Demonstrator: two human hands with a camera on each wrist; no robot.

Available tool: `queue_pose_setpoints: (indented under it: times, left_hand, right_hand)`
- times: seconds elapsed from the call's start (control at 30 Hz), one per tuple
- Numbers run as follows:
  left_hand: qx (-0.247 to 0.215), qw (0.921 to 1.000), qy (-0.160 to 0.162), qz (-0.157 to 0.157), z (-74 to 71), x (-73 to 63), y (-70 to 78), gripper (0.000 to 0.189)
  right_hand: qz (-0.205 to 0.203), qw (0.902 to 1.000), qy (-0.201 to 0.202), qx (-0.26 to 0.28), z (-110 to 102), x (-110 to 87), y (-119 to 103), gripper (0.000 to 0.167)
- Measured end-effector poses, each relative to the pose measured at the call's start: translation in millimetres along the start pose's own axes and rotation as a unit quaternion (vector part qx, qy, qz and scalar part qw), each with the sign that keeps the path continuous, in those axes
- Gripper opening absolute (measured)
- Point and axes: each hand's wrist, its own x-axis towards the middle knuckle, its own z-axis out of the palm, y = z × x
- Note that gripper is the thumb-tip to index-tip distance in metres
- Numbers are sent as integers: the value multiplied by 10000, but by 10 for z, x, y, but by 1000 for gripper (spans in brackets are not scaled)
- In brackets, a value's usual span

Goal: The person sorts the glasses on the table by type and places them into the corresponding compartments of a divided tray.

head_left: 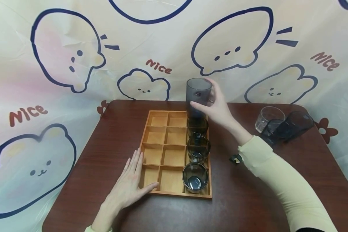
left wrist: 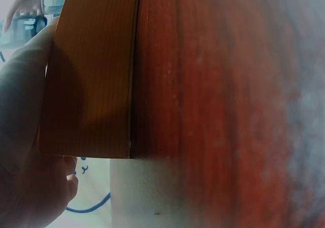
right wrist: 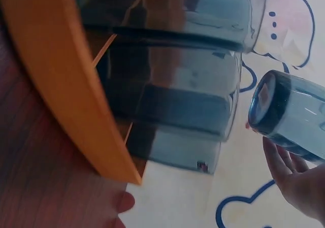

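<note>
A divided wooden box (head_left: pixel 174 155) lies on the table. Three dark tinted drinking glasses (head_left: pixel 195 177) stand in its right-hand column, one behind another. My right hand (head_left: pixel 216 104) holds another dark drinking glass (head_left: pixel 195 93) upright over the far end of that column, thumb on one side and fingers round the other. From the right wrist view, this held glass (right wrist: pixel 299 114) is raised beyond the standing ones, its base showing. My left hand (head_left: pixel 129 180) rests on the box's left edge with straight fingers, thumb spread over the front rim. The left wrist view shows the box's side wall (left wrist: pixel 94 70) against that hand.
At the table's right back sit a clear glass (head_left: pixel 261 122) and dark glasses, one of them tilted (head_left: pixel 300 124). My right sleeve (head_left: pixel 281 180) passes in front of them. A printed cloth (head_left: pixel 179 42) hangs behind the dark wooden table (head_left: pixel 104 138).
</note>
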Motion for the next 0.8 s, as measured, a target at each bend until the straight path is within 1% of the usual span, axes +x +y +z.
queue_pose_setpoints:
  times: [0.1, 0.23, 0.53, 0.7, 0.8]
  left_hand:
    - [-38, 10000, -29, -55, 0, -10, 3, 123]
    - [-42, 10000, -40, -73, -1, -21, 7, 123]
    - [-21, 10000, 16, 23, -12, -11, -5, 123]
    - [-12, 10000, -6, 12, -11, -6, -5, 124]
    - [-13, 10000, -42, -26, -14, -5, -6, 124]
  right_hand:
    - [232, 9996, -172, -73, 119, 93, 11, 94]
    - [375, 9982, -439, -167, 246, 188, 58, 92]
    - [188, 9942, -924, -515, 463, 347, 265, 85]
    - [147, 9874, -1025, -1200, 574, 389, 384, 91]
    - [60, 9833, -1056, -1482, 624, 411, 435, 94]
